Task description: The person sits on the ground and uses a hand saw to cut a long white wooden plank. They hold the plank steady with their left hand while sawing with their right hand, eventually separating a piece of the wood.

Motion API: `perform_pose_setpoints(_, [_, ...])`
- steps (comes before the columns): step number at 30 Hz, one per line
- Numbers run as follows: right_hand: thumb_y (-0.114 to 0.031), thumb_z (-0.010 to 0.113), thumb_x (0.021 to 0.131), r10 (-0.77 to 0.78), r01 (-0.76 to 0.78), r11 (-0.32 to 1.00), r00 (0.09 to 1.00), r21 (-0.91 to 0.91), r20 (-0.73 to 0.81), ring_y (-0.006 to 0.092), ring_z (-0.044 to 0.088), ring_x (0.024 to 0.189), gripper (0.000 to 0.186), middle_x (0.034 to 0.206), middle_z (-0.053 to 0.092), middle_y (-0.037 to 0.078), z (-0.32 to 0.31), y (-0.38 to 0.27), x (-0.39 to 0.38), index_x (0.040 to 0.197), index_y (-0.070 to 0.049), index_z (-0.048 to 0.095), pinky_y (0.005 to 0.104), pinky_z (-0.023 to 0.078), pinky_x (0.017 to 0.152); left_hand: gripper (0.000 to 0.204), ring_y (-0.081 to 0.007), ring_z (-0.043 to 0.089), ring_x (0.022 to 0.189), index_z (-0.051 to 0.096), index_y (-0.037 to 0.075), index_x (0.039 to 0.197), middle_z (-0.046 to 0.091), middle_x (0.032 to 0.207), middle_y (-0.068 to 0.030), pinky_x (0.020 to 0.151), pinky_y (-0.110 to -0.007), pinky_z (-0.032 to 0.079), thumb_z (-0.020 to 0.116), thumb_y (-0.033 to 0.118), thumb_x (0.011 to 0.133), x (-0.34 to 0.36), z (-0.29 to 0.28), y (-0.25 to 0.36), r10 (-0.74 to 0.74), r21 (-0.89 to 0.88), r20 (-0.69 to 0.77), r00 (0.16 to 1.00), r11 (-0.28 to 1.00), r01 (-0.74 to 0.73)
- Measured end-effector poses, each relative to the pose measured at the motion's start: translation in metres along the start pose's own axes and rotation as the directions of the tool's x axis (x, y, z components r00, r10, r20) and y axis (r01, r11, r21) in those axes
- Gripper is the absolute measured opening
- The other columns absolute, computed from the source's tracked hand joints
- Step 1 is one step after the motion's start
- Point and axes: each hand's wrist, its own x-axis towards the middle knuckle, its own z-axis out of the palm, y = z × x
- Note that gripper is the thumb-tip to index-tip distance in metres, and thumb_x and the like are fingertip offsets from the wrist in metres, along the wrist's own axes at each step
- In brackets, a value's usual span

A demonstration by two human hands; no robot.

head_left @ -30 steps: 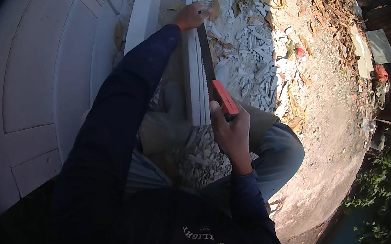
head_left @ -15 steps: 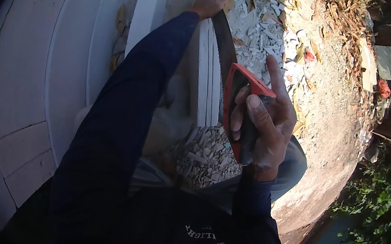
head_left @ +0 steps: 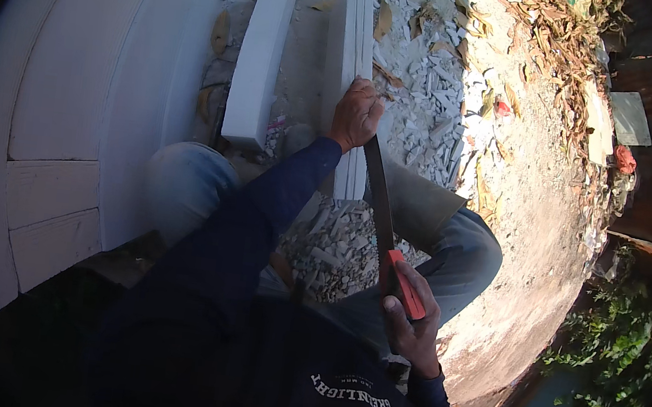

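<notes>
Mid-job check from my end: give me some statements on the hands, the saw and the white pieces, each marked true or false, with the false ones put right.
1. The right hand has its grip on the handle of the saw. True.
2. That handle is green all over. False: it shows red.
3. The left hand is on the lined white piece. True.
4. A separate white block lies to the left of that piece. True.
5. The left hand holds the separate block. False: neither hand touches it.
</notes>
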Motion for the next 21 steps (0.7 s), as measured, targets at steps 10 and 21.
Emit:
perform_pose_setpoints(10, [-0.028, 0.066, 0.093, 0.350, -0.365, 0.896, 0.931, 0.254, 0.103, 0.0090, 0.054, 0.064, 0.052, 0.083, 0.062, 0.004, -0.008, -0.001, -0.057, 0.128, 0.011, 0.059, 0.0238, 0.041, 0.057, 0.031, -0.0419, 0.055, 0.110, 0.062, -0.006, 0.107, 0.058, 0.108, -0.0250, 0.105, -0.050, 0.040, 0.058, 0.022, 0.095, -0.067, -0.003, 0.086, -0.217, 0.158, -0.264, 0.940, 0.952, 0.264])
perform_pose_setpoints(21, [-0.009, 0.065, 0.093, 0.008, -0.013, 0.999, 0.986, -0.031, -0.169, 0.0179, 0.069, 0.095, 0.042, 0.103, 0.073, 0.020, 0.006, -0.012, -0.076, 0.129, 0.013, 0.060, 0.0294, 0.053, 0.084, 0.060, -0.0237, 0.062, 0.080, 0.058, 0.005, 0.112, 0.062, 0.090, -0.0076, 0.077, -0.037, 0.051, 0.051, 0.063, 0.099, -0.174, -0.032, 0.204, -0.649, -0.596, 0.741, 0.172, -0.517, 0.614])
